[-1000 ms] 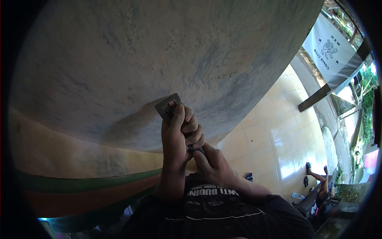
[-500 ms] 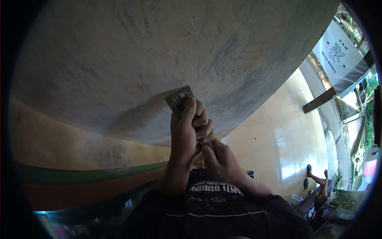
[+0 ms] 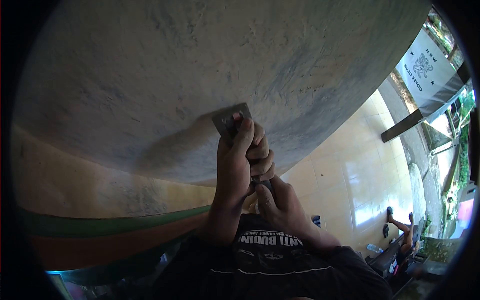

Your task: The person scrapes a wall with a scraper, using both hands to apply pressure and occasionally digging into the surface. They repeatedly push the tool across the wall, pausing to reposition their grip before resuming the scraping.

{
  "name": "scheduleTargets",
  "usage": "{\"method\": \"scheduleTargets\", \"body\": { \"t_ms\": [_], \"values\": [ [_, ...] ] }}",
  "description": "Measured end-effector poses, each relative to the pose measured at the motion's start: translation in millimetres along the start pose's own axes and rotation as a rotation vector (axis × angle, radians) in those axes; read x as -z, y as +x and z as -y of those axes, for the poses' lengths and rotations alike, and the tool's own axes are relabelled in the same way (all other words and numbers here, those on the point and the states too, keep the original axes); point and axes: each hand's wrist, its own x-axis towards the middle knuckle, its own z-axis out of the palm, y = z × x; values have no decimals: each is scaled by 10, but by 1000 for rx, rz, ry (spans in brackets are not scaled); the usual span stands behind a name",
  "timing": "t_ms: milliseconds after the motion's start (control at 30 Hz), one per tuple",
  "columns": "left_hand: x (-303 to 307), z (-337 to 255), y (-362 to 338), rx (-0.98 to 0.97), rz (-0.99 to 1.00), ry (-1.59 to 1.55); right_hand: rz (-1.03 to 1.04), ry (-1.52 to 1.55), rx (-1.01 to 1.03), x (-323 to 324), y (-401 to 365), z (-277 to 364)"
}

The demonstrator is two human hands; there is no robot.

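Note:
A flat metal trowel (image 3: 231,120) lies near or against the grey, mottled plaster surface (image 3: 165,75), which curves across the top of the view. My left hand (image 3: 242,152) is wrapped round the trowel's handle, its thumb pointing toward the blade. Just below and to the right, my right hand (image 3: 280,200) grips the rear end of the same tool, close to the left hand's fingers. Most of the handle is hidden by the fingers. The blade throws a long shadow on the plaster toward the lower left.
Tiled floor (image 3: 335,175) shows at the right, with a printed banner (image 3: 425,70) beyond it. At the lower right are a person's bare legs (image 3: 400,226) and a plastic bottle (image 3: 374,248). A green band (image 3: 100,226) runs along the lower left.
Both hands and the trowel have shifted slightly; the blade has moved a little up and to the right across the plaster.

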Motion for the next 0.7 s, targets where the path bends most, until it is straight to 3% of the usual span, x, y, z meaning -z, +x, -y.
{"method": "scheduleTargets", "body": {
  "t_ms": [100,167,700],
  "values": [
    [-16,1,-16,-30,22,12,17,-4,-34,17,-27,3],
    [54,77,-55,66,-34,-56,10,26,11,-37,-36,-93],
    [-59,-10,-8,9,29,-13,31,5,-45,69,-7,12]
  ]
}}
